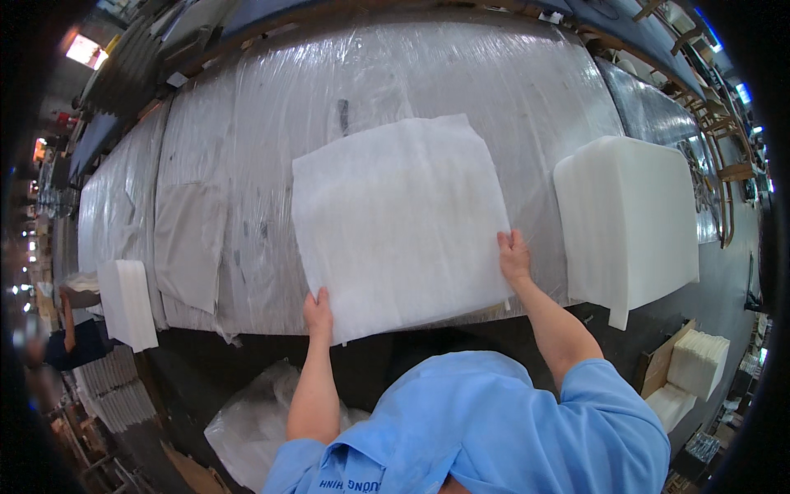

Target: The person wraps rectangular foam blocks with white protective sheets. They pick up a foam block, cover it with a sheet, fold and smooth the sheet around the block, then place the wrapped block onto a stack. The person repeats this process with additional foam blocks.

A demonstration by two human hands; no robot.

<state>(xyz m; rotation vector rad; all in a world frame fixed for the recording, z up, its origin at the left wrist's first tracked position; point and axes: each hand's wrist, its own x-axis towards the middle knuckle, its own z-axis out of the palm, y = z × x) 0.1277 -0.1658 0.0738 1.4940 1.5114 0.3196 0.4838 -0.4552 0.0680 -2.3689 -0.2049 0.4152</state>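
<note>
A white, roughly square sheet of soft padding lies in front of me over the plastic-wrapped table. My left hand grips its near left corner, the thumb on top. At the right edge, my right hand is closed on the same sheet, fingers partly hidden. The near edge of the sheet reaches the table's front edge. To the right of my right hand stands a thick stack of white foam sheets. A grey fabric piece lies flat on the left part of the table.
A smaller white stack sits at the table's left end. Below the table lies a clear plastic bag. At the lower right, a cardboard box stands beside stacked white pieces. Wooden chair frames stand at the far right.
</note>
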